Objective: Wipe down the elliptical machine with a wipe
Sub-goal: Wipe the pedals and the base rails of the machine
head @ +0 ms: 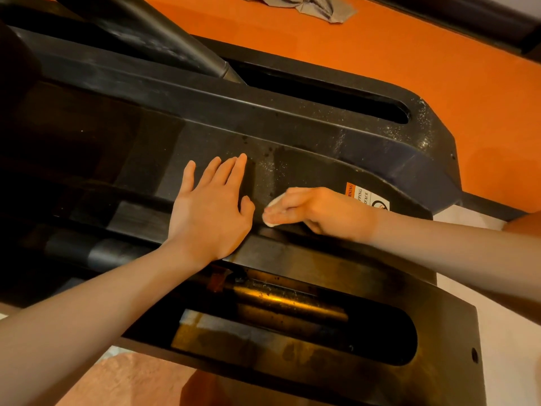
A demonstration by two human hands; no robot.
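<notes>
A black elliptical machine (pixel 292 136) runs lengthwise from left to right; the left hand (pixel 209 213) lies flat, fingers spread and empty, while the right hand (pixel 319 212) has its fingers closed on a white wipe (pixel 270 213).

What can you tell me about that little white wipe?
The wipe is small, white and soft-looking, like a folded damp tissue. Only its edge shows; the rest is hidden under the fingers of the right hand, which press it flat against the black, speckled machine. It lies near the middle ridge, left of the warning label. The left hand rests flat close beside it, not touching it.
</notes>
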